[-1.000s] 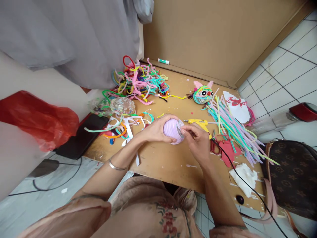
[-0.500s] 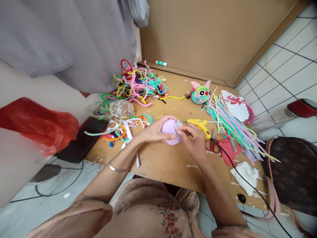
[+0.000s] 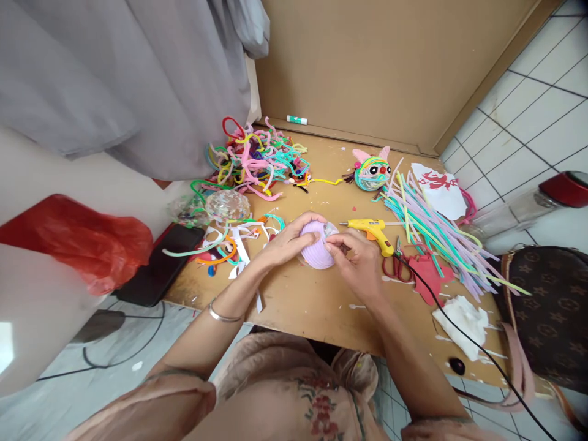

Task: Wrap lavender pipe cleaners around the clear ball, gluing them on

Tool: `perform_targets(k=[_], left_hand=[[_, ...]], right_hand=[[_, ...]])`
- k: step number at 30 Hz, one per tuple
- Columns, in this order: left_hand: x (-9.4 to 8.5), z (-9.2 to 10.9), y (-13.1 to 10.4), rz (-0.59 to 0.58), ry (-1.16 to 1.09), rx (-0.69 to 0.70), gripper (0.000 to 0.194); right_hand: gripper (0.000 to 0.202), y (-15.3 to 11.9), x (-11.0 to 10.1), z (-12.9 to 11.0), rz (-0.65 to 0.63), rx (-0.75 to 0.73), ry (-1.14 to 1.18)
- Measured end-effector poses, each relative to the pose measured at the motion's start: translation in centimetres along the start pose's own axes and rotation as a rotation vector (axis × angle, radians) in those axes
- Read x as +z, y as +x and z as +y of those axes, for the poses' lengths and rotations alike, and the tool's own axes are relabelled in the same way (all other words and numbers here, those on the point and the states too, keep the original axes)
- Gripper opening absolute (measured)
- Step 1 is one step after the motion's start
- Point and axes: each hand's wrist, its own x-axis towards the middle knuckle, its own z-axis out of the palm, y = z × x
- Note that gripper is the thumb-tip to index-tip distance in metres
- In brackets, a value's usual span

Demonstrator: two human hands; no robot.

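Cups a lilac pipe-cleaner ball [image 3: 316, 252], likely light and squashy, round its easy-to-hold middle with curled left hand [image 3: 290, 240], pinching its clear end [image 3: 329, 229] with right hand [image 3: 356, 257].

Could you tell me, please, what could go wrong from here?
The yellow plastic glue gun lies just beyond the right hand; if it is hot, its nozzle might burn that hand. The round object wrapped in lilac bands might slip should the left hand loosen its hold.
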Motion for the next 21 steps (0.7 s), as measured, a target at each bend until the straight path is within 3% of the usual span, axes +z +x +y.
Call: perform_targets(k=[21], left_hand=[[0.51,-0.72,-0.19,0.024,-0.064,-0.028,0.041]], right_hand=[[0.014,-0.08,-0.12,-0.03,-0.035,-0.028,-0.041]])
